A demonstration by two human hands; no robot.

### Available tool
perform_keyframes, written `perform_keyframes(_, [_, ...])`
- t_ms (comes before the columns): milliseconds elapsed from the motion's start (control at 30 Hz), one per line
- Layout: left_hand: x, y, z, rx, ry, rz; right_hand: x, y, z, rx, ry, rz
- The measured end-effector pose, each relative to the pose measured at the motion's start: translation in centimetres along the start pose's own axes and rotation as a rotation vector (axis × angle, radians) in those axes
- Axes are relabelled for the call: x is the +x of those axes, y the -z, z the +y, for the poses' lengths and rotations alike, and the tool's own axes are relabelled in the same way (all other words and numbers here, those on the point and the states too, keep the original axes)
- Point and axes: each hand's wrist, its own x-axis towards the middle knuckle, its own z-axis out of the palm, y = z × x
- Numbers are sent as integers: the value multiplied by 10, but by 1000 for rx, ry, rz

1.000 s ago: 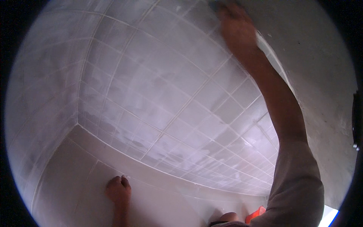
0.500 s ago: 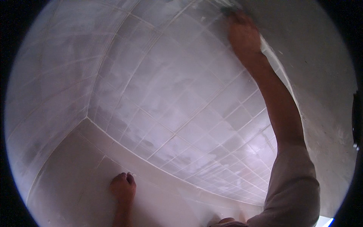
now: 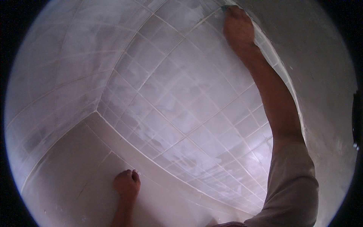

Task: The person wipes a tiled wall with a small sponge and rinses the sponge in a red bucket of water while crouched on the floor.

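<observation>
Up at the top right, my right hand (image 3: 239,28) is stretched out against the upper border of the grey tiled wall (image 3: 189,81). Its fingers are closed round a small dark green thing (image 3: 225,7), of which only one edge shows; its kind cannot be made out. The tiles carry a whitish, smeared haze, with pale grout lines between them. Low on the left, my left hand (image 3: 127,183) is curled up close to a plain beige surface (image 3: 87,155). A tiny whitish bit shows by its fingertips, and whatever it holds is hidden.
A rough grey plaster surface (image 3: 321,68) runs along the right, meeting the tiles at a pale, curved edge (image 3: 284,72). Another tiled wall (image 3: 53,72) joins at a corner on the left. A dark object (image 3: 356,121) sits at the far right rim.
My right hand has shifted slightly left and up along the tile border, still holding the green thing. My left hand appears a little farther right, still curled. The whole view has turned slightly.
</observation>
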Motion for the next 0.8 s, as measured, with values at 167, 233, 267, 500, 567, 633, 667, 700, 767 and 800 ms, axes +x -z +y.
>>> perform_keyframes(167, [-2,-17,4,-10,5,0,89,-42,-35,-53,-146,-95])
perform_keyframes(233, [1,-10,3,-46,-34,33,96,-48,-36,-42,-183,-190])
perform_keyframes(267, [1,-8,2,-46,-35,35,79,-54,-30,-43,-184,-188])
perform_keyframes(500, [-1,-8,1,-80,22,-17,102,-41,-28,-26,-77,-158])
perform_keyframes(567, [-4,-15,1,-60,27,-34,105,-45,-43,0,-112,-306])
perform_keyframes(633, [0,-11,1,-59,-16,3,108,-49,-45,-63,-113,-161])
perform_keyframes(667, [-2,-9,1,-60,-15,4,101,-56,-42,-62,-113,-160])
perform_keyframes(700, [0,-6,5,-83,-6,-27,90,-73,-30,1,-8,-104])
perform_keyframes(767, [-1,-3,2,-89,14,-63,90,-76,-27,84,89,-47])
perform_keyframes(800, [-2,-5,0,-73,20,-39,100,-65,-27,57,2,-80])
